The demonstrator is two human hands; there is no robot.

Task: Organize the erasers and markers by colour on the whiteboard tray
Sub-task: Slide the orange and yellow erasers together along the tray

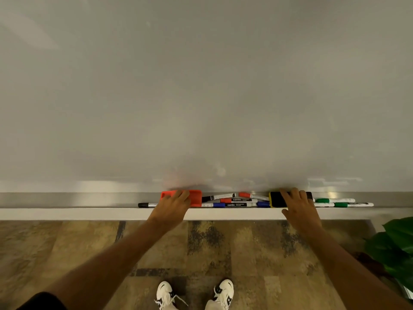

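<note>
A long metal whiteboard tray (67,201) runs across the view under the whiteboard. My left hand (173,203) rests on a red eraser (194,196), fingers curled over its top. My right hand (298,205) lies on a black eraser with a yellow edge (278,199). Between the two erasers several markers lie mixed: a black-capped one (218,196), red-capped ones (244,195), blue-capped ones (220,205). One black marker (144,205) pokes out left of the red eraser. Two green markers (323,200) (342,205) lie right of the black eraser.
The whiteboard (201,97) fills the upper view. A pale ledge (89,213) fronts the tray. Below is patterned brown flooring with my white shoes (194,294). A green leafy plant (395,249) stands at the lower right.
</note>
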